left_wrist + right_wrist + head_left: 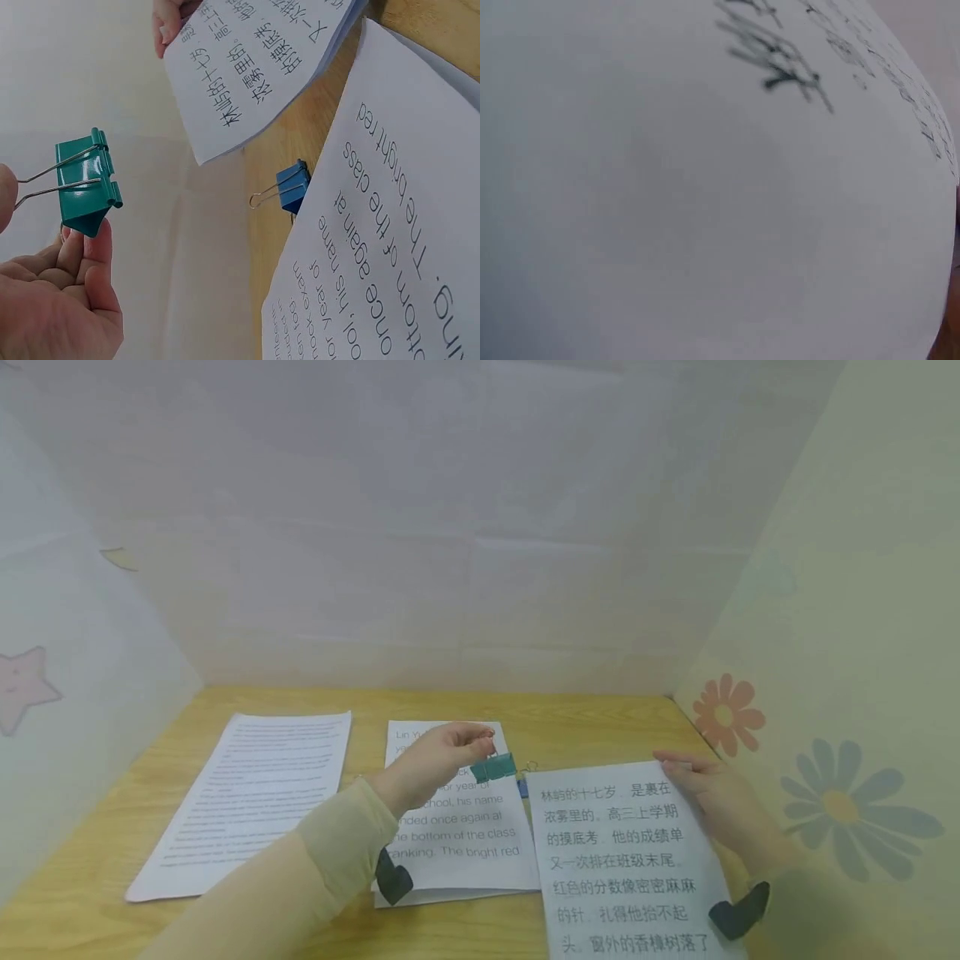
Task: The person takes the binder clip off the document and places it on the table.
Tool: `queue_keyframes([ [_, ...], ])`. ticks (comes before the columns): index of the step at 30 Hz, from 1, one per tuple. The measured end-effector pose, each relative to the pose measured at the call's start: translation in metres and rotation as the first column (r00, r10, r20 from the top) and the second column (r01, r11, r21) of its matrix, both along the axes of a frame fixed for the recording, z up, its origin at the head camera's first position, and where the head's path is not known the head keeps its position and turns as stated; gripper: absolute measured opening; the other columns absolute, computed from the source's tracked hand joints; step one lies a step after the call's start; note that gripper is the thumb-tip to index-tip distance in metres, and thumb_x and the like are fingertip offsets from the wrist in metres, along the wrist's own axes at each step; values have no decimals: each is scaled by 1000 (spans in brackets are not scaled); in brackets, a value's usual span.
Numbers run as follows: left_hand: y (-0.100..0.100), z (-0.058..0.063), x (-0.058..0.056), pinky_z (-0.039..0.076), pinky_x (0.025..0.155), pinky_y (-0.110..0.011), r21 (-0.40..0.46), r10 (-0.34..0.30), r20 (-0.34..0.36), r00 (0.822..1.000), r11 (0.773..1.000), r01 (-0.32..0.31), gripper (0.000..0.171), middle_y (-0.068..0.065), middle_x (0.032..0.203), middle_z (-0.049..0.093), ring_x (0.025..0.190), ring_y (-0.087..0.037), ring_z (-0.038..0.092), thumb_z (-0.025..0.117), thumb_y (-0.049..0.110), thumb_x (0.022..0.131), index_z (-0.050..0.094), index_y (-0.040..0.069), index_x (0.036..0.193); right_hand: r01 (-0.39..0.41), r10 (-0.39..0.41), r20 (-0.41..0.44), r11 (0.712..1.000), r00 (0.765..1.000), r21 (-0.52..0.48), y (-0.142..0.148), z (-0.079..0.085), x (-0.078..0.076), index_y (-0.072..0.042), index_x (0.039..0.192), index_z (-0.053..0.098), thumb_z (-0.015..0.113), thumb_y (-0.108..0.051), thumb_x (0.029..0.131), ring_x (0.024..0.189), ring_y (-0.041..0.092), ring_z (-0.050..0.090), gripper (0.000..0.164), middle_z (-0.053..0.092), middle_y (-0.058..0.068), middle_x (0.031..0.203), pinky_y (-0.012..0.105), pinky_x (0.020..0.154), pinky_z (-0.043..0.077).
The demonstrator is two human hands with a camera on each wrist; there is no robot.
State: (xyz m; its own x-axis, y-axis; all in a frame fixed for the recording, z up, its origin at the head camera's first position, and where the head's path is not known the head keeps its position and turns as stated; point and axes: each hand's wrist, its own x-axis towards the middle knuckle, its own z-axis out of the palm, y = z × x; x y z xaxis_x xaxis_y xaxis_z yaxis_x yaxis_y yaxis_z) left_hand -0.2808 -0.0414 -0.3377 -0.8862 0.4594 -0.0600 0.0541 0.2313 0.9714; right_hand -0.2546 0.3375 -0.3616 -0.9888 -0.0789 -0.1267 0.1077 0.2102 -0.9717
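My left hand (pixel 435 764) pinches a green binder clip (pixel 493 767) by its wire handles, above the middle sheets. In the left wrist view the clip (pixel 84 184) hangs between thumb and fingers, its mouth gripping no paper. At the right, my right hand (pixel 705 789) holds a stack of paper with large Chinese print (pixel 622 852) by its upper right edge, thumb on top. That stack is raised and tilted, and its white surface (pixel 705 195) fills most of the right wrist view, where the hand itself is hidden.
Sheets with large English print (pixel 465 868) lie mid-table, a blue binder clip (pixel 292 186) beside their right edge. Another stack with small print (pixel 255 793) lies at the left. Pale walls (pixel 450 568) enclose the wooden table (pixel 585 727) at the back and sides.
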Motion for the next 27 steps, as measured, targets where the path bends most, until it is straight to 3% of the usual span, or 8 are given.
queue_keyframes([
  [4,3,-2,5,28,93,-47,-9,-34,14,999,999,34,50,6,117,49,113,-20,39,56,44,78,47,19,121,56,-45,-47,961,998,270,34,-1,-10,-17,127,42,47,-44,84,91,23,52,51,57,10,104,37,75,39],
  [8,6,-4,8,30,92,-46,-35,-76,3,997,997,76,54,6,115,50,111,-18,41,56,46,78,46,17,123,76,-55,-61,902,997,425,58,2,-25,-14,131,35,42,-51,84,97,23,45,61,52,14,109,38,80,27],
  [15,10,-8,14,32,90,-45,-81,-121,26,992,989,123,46,8,110,52,109,-18,42,54,47,79,50,22,117,80,-6,-136,830,991,551,64,1,-60,-10,131,35,38,-49,87,95,30,47,59,51,18,109,42,75,31],
  [18,11,-9,17,34,89,-44,-96,-121,41,992,988,124,44,8,109,52,107,-18,44,55,47,78,51,24,115,95,19,-187,808,982,582,62,1,-74,-7,127,41,38,-44,88,99,34,43,53,49,19,110,48,78,28],
  [20,12,-10,19,35,87,-42,-112,-112,47,993,987,117,43,10,108,52,106,-17,45,55,47,78,52,25,114,132,23,-233,767,972,628,61,1,-83,-8,124,45,38,-43,89,104,36,39,50,48,19,113,52,79,26],
  [22,12,-10,21,36,87,-42,-119,-109,55,993,986,115,43,10,108,52,105,-17,45,56,47,77,52,25,114,151,18,-252,757,968,635,61,-1,-92,-8,122,47,39,-41,89,112,38,31,48,42,21,120,56,84,22],
  [27,13,-14,24,37,87,-41,-121,-109,77,991,986,118,43,10,106,53,104,-17,47,56,46,78,52,25,115,161,-18,-214,720,977,675,61,-9,-105,-13,124,46,36,-47,88,116,45,20,51,34,25,125,60,84,18],
])
